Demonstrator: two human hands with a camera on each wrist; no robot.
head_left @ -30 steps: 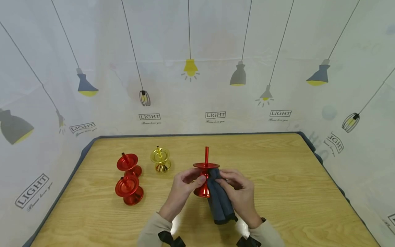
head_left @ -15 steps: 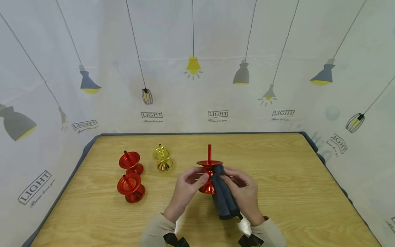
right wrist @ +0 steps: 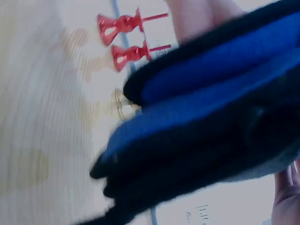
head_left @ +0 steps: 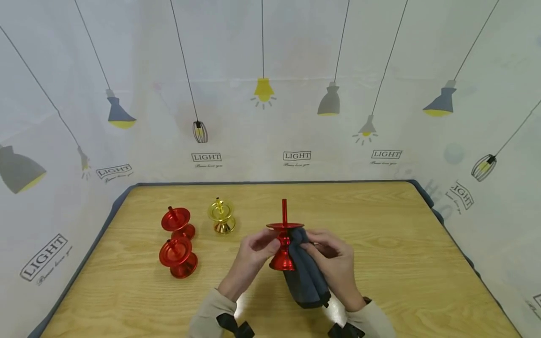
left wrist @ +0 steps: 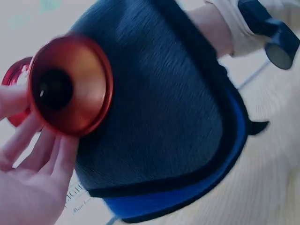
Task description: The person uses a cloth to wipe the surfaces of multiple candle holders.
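Observation:
My left hand (head_left: 252,256) grips a shiny red candle holder (head_left: 282,259) by its waist, above the table. The holder stands nearly upright, with a wide saucer and a thin red rod on top. Seen from below in the left wrist view, its hollow base (left wrist: 86,89) has a dark centre. My right hand (head_left: 336,263) pinches a folded dark blue-grey cloth (head_left: 307,277) against the holder's right side, just under the saucer. The cloth's lower end hangs down past the base. In the right wrist view, the cloth (right wrist: 201,117) hides most of the right hand and the holder.
Two more red candle holders (head_left: 184,266) stand one behind the other on the wooden table (head_left: 405,263), to the left. A gold candle holder (head_left: 224,226) stands between them and my hands. A white backdrop (head_left: 236,56) with printed lamps rises behind the table.
The held candle holder and both hands have shifted only slightly. The cloth's hanging end has spread and swung a little to the left under the holder's base. Both grips stay the same.

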